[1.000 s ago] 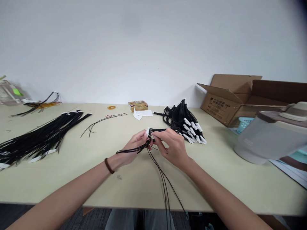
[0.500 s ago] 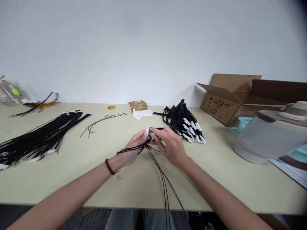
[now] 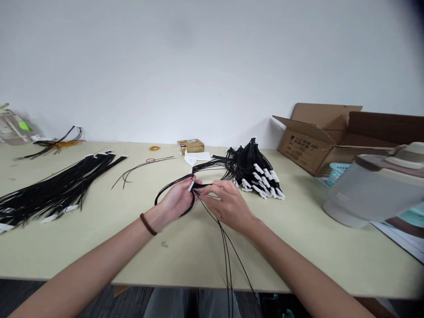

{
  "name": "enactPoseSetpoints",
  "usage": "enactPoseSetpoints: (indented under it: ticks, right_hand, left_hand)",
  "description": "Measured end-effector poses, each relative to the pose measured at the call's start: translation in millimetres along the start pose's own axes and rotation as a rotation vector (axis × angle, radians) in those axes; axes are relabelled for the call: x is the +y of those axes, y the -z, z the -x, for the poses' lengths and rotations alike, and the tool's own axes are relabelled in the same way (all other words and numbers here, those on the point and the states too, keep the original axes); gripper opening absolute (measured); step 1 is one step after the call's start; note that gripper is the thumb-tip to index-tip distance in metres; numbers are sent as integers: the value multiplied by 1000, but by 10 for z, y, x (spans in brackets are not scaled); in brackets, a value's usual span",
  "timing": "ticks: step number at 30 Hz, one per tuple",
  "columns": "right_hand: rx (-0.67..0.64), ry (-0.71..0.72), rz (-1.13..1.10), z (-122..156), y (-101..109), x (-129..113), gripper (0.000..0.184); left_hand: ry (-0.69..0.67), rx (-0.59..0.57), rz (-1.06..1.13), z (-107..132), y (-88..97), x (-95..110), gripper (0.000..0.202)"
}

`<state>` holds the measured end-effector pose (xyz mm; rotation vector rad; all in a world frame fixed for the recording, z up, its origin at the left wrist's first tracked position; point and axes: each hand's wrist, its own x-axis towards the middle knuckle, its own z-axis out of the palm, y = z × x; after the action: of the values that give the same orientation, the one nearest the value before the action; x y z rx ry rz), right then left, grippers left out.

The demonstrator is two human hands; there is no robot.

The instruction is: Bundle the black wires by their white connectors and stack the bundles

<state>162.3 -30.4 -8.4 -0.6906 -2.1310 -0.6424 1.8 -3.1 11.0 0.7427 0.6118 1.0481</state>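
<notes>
My left hand (image 3: 177,197) is closed around a bundle of black wires near a white connector (image 3: 191,185). These black wires (image 3: 158,194) loop around the left side of that hand, and others run back toward the pile on the right. With its fingers pinched on the wires just right of the connector, my right hand (image 3: 227,201) works close to the left. Several thin wire ends (image 3: 228,258) hang from between the hands over the table's front edge. The fingertips partly hide what they grip.
Black wires with white connectors lie in a pile (image 3: 253,165) and in a flat bundle (image 3: 59,187). A small gold box (image 3: 191,146) stands at the back. Right are a cardboard box (image 3: 304,145), a light-blue basket (image 3: 336,173) and a large grey jug (image 3: 361,194).
Both hands have shifted slightly left and the connector has tilted. The wire loop has swung out wider around my left hand, and wires now arch back toward the right pile.
</notes>
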Motion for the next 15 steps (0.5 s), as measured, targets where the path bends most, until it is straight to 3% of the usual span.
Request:
enactPoseSetpoints:
  ticks: [8, 15]
  right_hand:
    - [-66, 14, 47, 47, -42, 72, 16]
    - [-15, 52, 13, 79, -96, 87, 17]
  left_hand:
    - [36, -88, 22, -8, 19, -5, 18]
    - [55, -99, 29, -21, 38, -10, 13]
